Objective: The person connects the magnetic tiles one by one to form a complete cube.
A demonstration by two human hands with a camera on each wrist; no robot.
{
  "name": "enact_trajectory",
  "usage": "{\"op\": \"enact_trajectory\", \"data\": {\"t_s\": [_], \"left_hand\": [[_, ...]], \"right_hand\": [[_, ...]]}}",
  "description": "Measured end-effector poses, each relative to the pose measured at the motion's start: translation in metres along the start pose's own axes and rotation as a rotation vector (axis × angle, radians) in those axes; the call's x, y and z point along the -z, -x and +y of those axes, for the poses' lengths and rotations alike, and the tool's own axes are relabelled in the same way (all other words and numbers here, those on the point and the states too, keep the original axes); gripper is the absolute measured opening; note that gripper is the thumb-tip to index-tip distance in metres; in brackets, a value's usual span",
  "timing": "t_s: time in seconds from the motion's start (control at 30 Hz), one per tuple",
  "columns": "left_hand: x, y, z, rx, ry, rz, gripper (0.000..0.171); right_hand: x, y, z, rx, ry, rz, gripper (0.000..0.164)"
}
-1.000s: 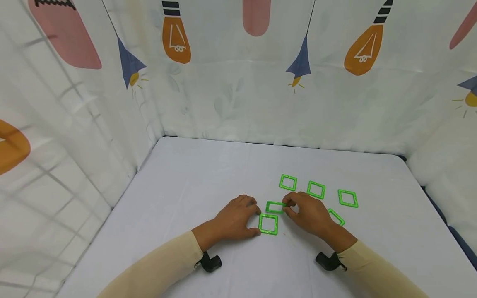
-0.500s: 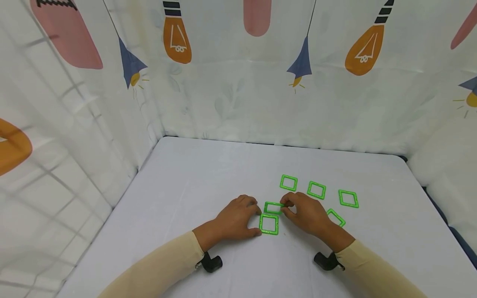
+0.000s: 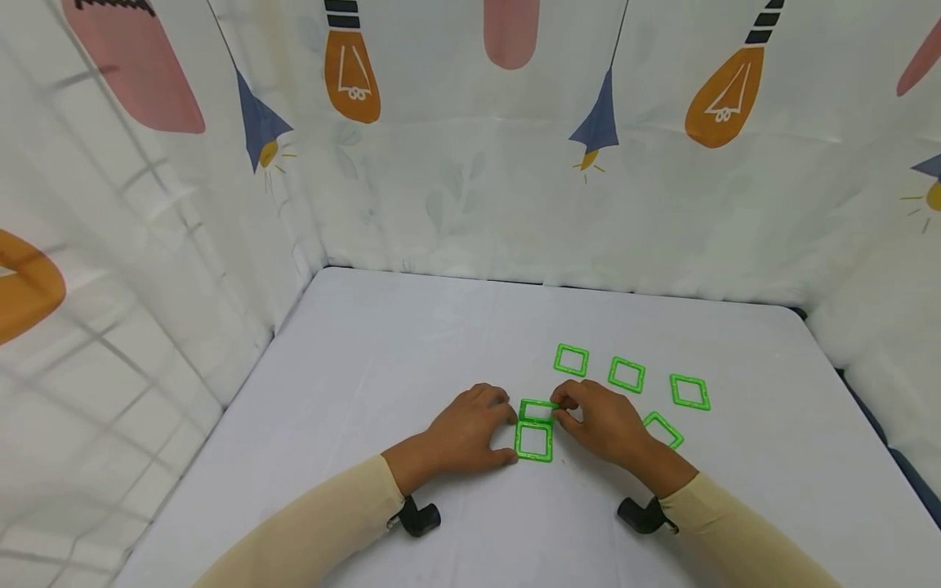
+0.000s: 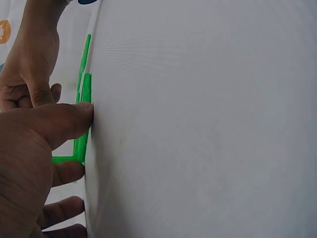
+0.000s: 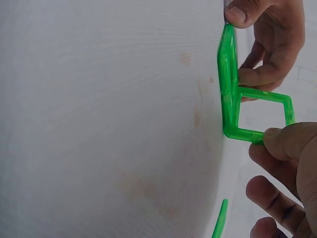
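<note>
Two green square magnetic tiles meet in front of me, each an open frame. One flat tile lies on the white table, with my left hand at its left side, thumb and index finger on its corners. Along its far edge stands an upright tile. My right hand pinches that one at its right side between thumb and index finger. In the right wrist view the standing tile rises at about a right angle from the flat tile, touching it along one edge.
Beyond my right hand lie three more green square tiles, at the left, middle and right. Another tile is partly hidden behind the right hand. A patterned white curtain closes off the table's back and sides.
My right hand has moved slightly left with the upright tile, bringing it in line with the flat tile's far edge. The left hand stays at the flat tile.
</note>
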State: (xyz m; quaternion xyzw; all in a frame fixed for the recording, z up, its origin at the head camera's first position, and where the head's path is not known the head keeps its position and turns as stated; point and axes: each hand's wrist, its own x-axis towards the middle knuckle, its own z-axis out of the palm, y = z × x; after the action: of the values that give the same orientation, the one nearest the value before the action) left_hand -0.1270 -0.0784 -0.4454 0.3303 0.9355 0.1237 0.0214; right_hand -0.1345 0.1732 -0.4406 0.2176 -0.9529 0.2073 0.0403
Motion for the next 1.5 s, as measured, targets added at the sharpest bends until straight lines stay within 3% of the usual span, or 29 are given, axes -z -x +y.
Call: {"op": "enact_trajectory", "data": {"t_s": [0.5, 0.7, 1.03, 1.23, 1.5], "left_hand": [[-0.001, 0.000, -0.001, -0.019, 0.004, 0.013, 0.047], [0.006, -0.001, -0.003, -0.016, 0.049, -0.026, 0.050], [0.015, -0.014, -0.003, 0.030, 0.146, -0.042, 0.047], [0.015, -0.022, -0.002, 0.019, 0.202, -0.060, 0.039], [0.013, -0.028, 0.001, 0.000, 0.204, -0.047, 0.027]], "right_hand": [[0.000, 0.001, -0.002, -0.003, -0.001, -0.007, 0.021], [-0.001, 0.003, -0.002, 0.000, 0.002, 0.002, 0.023], [0.000, 0.005, -0.002, -0.001, -0.002, -0.006, 0.022], [-0.001, 0.005, -0.001, 0.001, 0.002, -0.007, 0.023], [-0.003, 0.006, -0.002, -0.018, 0.007, -0.021, 0.034]]}}
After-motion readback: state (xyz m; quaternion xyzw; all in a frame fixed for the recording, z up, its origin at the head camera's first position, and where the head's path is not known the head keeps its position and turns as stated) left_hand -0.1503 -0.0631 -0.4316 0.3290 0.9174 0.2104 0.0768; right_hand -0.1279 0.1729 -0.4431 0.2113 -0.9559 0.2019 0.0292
